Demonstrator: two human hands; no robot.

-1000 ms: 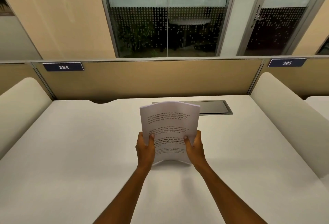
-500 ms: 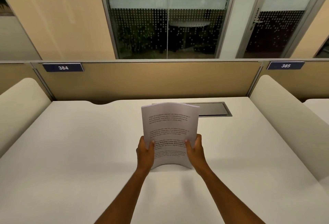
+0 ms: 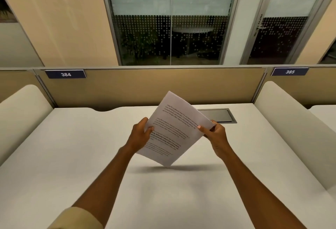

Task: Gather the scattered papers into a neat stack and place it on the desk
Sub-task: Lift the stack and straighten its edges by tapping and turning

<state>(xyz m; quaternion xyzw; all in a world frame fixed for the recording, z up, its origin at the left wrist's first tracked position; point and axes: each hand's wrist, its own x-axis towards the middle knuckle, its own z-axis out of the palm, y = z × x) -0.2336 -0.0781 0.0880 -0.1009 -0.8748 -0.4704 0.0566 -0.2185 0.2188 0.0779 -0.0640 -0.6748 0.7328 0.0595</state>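
A stack of white printed papers (image 3: 174,130) hangs above the middle of the white desk (image 3: 72,156), tilted so its top corner leans left and its lowest corner points down at the desk surface. My left hand (image 3: 140,136) grips the stack's left edge with the thumb on the printed face. On the right edge, my right hand (image 3: 216,136) pinches the stack with its thumb on top. The sheets look aligned into one bundle, and a shadow lies on the desk beneath it.
A grey cable hatch (image 3: 220,116) is set into the desk behind the papers. A tan partition (image 3: 163,86) with number plates closes the back. Padded cream dividers stand at the left (image 3: 20,112) and the right (image 3: 291,125).
The stack stood upright with its bottom edge on the desk; now it is lifted off the surface and rotated clockwise. My right hand has moved up and right, my left hand up.
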